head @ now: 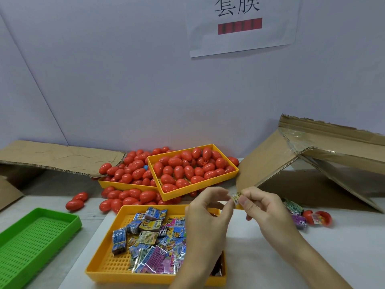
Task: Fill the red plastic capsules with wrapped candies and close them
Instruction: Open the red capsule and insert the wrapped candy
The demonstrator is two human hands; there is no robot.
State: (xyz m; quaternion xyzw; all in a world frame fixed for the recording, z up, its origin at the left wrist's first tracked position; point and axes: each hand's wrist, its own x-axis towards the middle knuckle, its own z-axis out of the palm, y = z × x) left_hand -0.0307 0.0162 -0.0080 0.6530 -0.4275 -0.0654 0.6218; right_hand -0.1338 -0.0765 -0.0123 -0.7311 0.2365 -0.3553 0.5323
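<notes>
Above a yellow tray of wrapped candies (150, 236), a person's two bare hands meet over one small yellow-wrapped candy (237, 198): the left hand (208, 213) pinches one end with curled fingers, and the right hand (262, 207) pinches the other end between thumb and forefinger. The candy is held in the air, between the near tray's far right corner and the tray of capsules behind it (its label is too small to read).

Beyond the hands, a second yellow tray (210, 148) sits tilted, filled with closed red capsules (183, 170), its left part propped on a third yellow tray (125, 186) that is also heaped with red capsules. More capsules lie loose on the white table (270, 257) around these trays, and two (76, 202) rest apart to the left, near a green perforated tray (37, 232) at the near left edge.

To the right of the right hand, an open red capsule (318, 219) lies on the table with small coloured sweets showing inside one half; a purple-wrapped candy (300, 221) lies just beside it, partly hidden by the hand, and a dark green-wrapped candy (292, 206) lies just behind that.

Flattened cardboard (62, 157) lies at the back left, and a torn cardboard box (312, 159) leans at the back right. A paper sign (243, 26) with printed characters and a red bar hangs on the pale wall behind
</notes>
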